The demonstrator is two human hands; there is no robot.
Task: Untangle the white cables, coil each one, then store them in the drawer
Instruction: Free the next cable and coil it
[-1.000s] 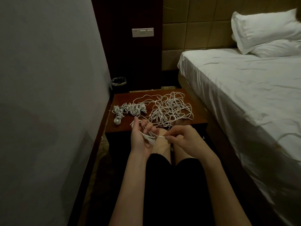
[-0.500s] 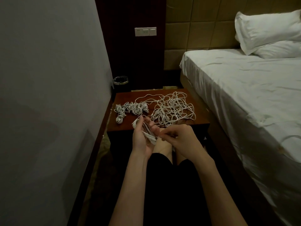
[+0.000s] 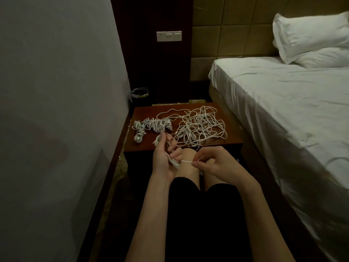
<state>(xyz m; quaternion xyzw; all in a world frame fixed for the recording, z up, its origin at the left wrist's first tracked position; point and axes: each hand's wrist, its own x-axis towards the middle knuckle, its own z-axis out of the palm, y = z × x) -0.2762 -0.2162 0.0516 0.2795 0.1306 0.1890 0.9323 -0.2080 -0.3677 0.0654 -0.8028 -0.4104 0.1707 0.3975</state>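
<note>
A loose tangle of white cables (image 3: 201, 126) lies on the right half of the brown nightstand (image 3: 222, 142). Several coiled white cables (image 3: 152, 125) sit in a row on its left half. My left hand (image 3: 164, 157) grips a partly wound white cable bundle (image 3: 172, 161) above my knees, in front of the nightstand. My right hand (image 3: 211, 163) pinches the free end of that cable, pulled taut to the right of the bundle. No drawer front shows clearly below the nightstand top.
A grey wall (image 3: 56, 110) runs close on the left. A bed with a white sheet (image 3: 283, 110) and pillows (image 3: 311, 36) stands close on the right. A small dark bin (image 3: 140, 95) sits behind the nightstand, below a wall switch plate (image 3: 169, 36).
My right hand has drawn the cable end out to the right of the bundle after reaching in close to my left hand. The bundle stays in my left hand.
</note>
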